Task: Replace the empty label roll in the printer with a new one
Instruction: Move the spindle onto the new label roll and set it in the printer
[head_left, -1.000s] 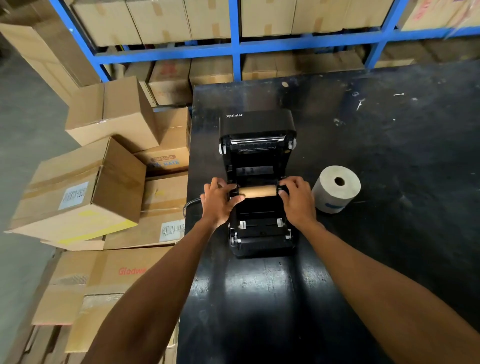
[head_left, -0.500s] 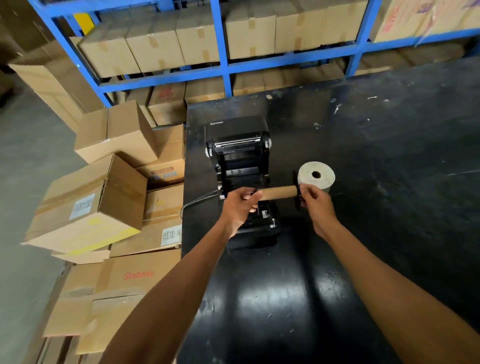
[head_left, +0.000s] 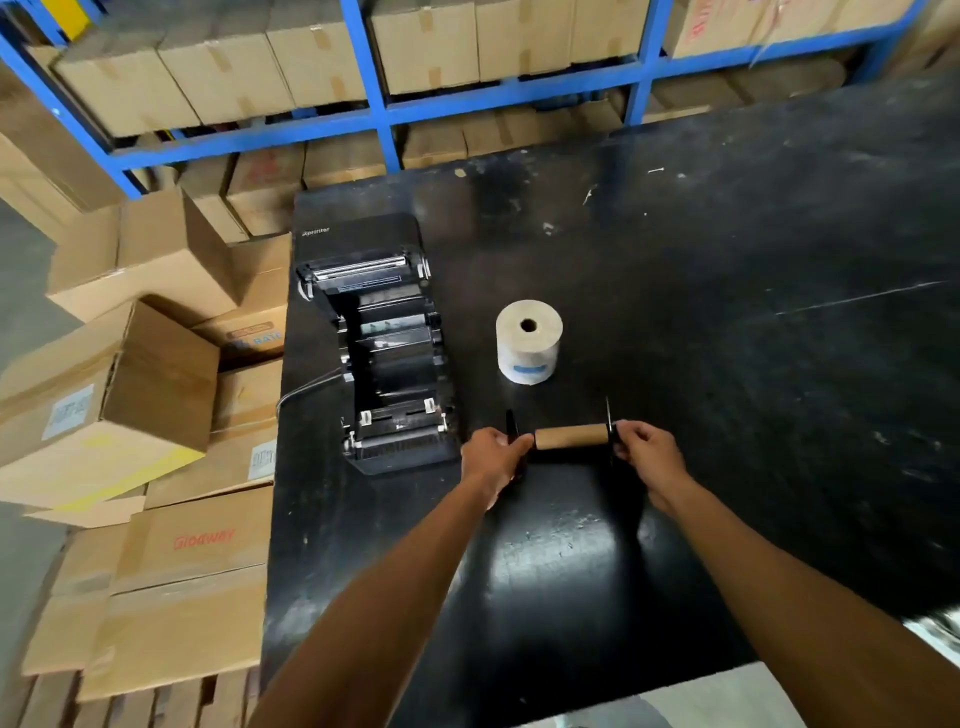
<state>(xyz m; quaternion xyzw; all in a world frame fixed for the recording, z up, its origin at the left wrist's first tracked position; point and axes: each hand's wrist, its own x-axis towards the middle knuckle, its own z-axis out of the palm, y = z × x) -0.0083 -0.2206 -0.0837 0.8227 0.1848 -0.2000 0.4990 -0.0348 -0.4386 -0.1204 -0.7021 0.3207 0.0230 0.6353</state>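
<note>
The black label printer (head_left: 384, 343) stands open near the table's left edge, its roll bay bare. An empty brown cardboard core (head_left: 571, 435) sits on a black spindle with a round guide at each end. I hold it level, just above the table, right of the printer's front. My left hand (head_left: 493, 454) grips the left guide end and my right hand (head_left: 641, 451) grips the right guide end. A full white label roll (head_left: 529, 342) stands on end on the table, behind the core and right of the printer.
The black table (head_left: 727, 322) stretches right and far. Stacked cardboard boxes (head_left: 135, 395) crowd the floor left of the table. Blue shelving (head_left: 384, 104) with more boxes runs along the back. A cable (head_left: 306, 387) leaves the printer's left side.
Both hands lifted the empty core on its spindle out of the printer and carried it right and nearer, to a spot in front of the new roll.
</note>
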